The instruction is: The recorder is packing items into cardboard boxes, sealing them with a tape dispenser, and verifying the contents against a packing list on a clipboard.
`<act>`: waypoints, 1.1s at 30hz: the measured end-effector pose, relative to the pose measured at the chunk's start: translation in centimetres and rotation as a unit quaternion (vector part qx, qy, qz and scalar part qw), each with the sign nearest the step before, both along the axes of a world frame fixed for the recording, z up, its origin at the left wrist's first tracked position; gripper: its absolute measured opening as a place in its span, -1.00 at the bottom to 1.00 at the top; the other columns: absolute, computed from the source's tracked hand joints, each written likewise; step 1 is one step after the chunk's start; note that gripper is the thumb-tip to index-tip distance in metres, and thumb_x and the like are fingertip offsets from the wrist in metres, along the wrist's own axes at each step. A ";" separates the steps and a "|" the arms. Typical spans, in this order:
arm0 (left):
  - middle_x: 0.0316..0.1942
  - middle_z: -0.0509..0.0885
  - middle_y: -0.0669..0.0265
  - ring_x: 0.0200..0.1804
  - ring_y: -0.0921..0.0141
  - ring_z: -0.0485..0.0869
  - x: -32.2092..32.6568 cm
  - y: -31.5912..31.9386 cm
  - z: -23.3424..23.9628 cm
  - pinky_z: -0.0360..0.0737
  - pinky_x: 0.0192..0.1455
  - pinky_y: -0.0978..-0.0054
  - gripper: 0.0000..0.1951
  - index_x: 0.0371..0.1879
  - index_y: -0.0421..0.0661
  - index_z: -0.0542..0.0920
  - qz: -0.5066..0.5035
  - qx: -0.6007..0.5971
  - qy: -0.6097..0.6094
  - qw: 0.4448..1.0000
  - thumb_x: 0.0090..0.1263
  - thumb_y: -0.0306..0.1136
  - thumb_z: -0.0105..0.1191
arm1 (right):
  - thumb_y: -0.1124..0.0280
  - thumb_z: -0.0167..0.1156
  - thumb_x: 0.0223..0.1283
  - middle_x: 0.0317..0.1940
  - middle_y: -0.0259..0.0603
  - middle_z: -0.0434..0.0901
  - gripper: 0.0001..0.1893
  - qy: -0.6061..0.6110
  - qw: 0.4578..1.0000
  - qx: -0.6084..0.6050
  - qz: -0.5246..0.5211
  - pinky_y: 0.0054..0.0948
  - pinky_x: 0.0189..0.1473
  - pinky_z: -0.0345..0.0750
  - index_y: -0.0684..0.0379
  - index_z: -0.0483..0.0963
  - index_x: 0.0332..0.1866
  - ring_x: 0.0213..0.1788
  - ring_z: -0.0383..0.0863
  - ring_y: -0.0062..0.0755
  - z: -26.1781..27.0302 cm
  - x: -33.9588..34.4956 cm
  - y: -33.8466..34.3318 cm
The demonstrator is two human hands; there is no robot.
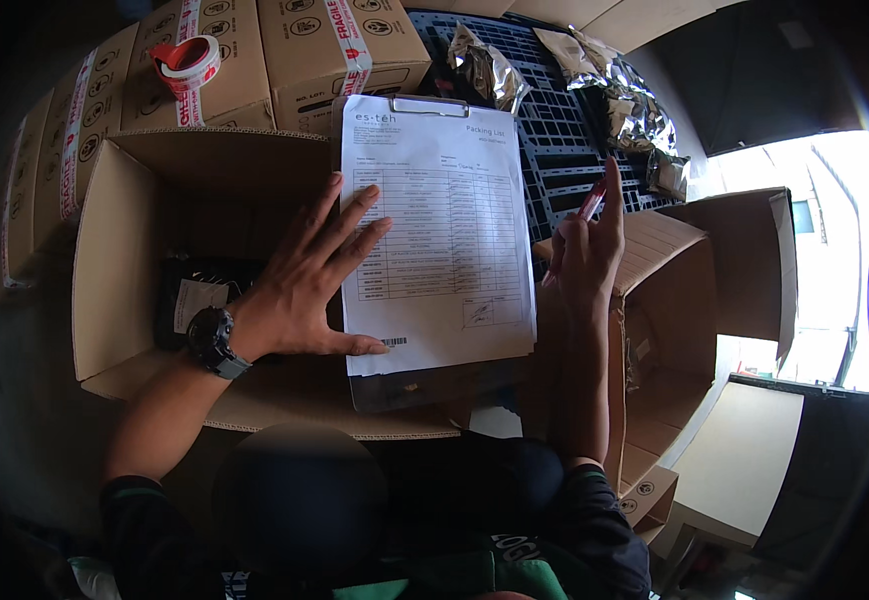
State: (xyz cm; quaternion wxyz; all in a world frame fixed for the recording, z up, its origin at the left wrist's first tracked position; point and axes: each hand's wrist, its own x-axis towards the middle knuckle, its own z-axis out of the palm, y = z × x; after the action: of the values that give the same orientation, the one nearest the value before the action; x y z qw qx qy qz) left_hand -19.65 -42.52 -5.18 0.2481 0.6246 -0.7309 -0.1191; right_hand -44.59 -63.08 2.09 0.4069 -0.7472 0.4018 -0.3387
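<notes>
My left hand [307,285] lies spread with its fingertips on the left side of a printed sheet [434,330] that bears a table and handwriting. The paper is on a clipboard [404,390], under a metal clip [429,107] at the top. My right hand [588,247] is raised to the right of the clipboard, its index finger extended and the other fingers curled around a red pen [593,199]. Below the clipboard stands an open cardboard box [116,262]. Inside it, partly hidden by my left hand, is a dark package [172,322] with a white label.
Taped cartons [217,97] line the upper left, with a red tape roll [187,58] on top. Silvery foil pouches [633,112] and another foil pouch [483,71] lie on a dark plastic pallet [554,127]. A second open carton [674,300] stands at the right.
</notes>
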 end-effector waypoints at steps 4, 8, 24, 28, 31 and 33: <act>0.67 -0.05 0.07 0.67 -0.14 -0.23 0.0 0.0 0.0 -0.06 0.63 -0.25 0.26 0.62 -0.03 0.12 -0.005 0.000 0.005 1.000 0.01 0.54 0.27 | 0.69 -0.04 0.15 -0.70 -0.42 0.42 -0.23 0.035 0.999 -0.016 -0.018 -0.60 -0.65 0.20 0.19 0.10 0.57 -0.71 0.34 -0.73 -0.6 -0.4 -0.5; 0.68 -0.06 0.07 0.67 -0.13 -0.23 0.0 0.0 0.3 -0.06 0.64 -0.24 0.27 0.62 -0.02 0.12 -0.005 0.015 -0.006 1.000 0.00 0.53 0.29 | 0.71 -0.05 0.12 -0.66 -0.45 0.41 -0.26 -0.027 0.999 0.009 -0.019 -0.62 -0.57 0.16 0.18 0.21 0.53 -0.66 0.26 -0.78 -0.9 0.1 0.2; 0.67 -0.07 0.04 0.67 -0.16 -0.24 0.0 -0.2 0.4 -0.07 0.63 -0.24 0.27 0.62 -0.03 0.11 -0.017 0.008 0.016 1.000 0.00 0.51 0.31 | 0.52 0.44 0.12 -0.61 -0.32 0.57 -0.73 -0.052 0.991 -0.041 -0.117 -0.59 -0.44 0.48 0.23 0.43 -0.51 -0.57 0.51 -0.63 -5.9 1.0 1.3; 0.67 -0.07 0.03 0.67 -0.16 -0.25 0.1 0.1 0.6 -0.07 0.63 -0.25 0.28 0.62 -0.03 0.11 -0.018 0.011 0.016 1.000 -0.01 0.51 0.32 | 0.60 0.34 -0.03 -0.66 -0.39 0.43 -0.73 -0.024 0.992 -0.054 -0.113 -0.58 -0.49 0.36 0.20 0.34 -0.61 -0.60 0.34 -0.66 -5.8 1.3 1.6; 0.67 -0.08 0.02 0.67 -0.17 -0.25 -0.3 -0.8 0.6 -0.07 0.63 -0.23 0.28 0.62 -0.06 0.11 -0.035 0.005 0.018 0.999 -0.02 0.51 0.32 | 0.59 0.33 -0.07 -0.67 -0.41 0.37 -0.72 -0.029 0.993 -0.048 -0.109 -0.56 -0.52 0.31 0.20 0.32 -0.63 -0.59 0.29 -0.68 -5.2 0.8 1.5; 0.67 -0.07 -0.01 0.67 -0.18 -0.24 -1.1 -1.9 0.7 -0.06 0.63 -0.21 0.29 0.62 -0.10 0.11 -0.034 0.014 0.025 0.999 -0.01 0.52 0.31 | 0.57 0.34 -0.07 -0.68 -0.42 0.33 -0.70 -0.012 0.993 -0.061 -0.102 -0.50 -0.54 0.28 0.20 0.29 -0.63 -0.58 0.27 -0.70 -5.3 -0.3 0.6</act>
State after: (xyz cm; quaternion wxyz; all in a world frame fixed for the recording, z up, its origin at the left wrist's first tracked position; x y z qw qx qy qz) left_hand -20.73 -44.38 -4.53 0.2536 0.5995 -0.7435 -0.1532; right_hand -44.91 -62.52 -3.17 0.3287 -0.7213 0.4496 -0.4117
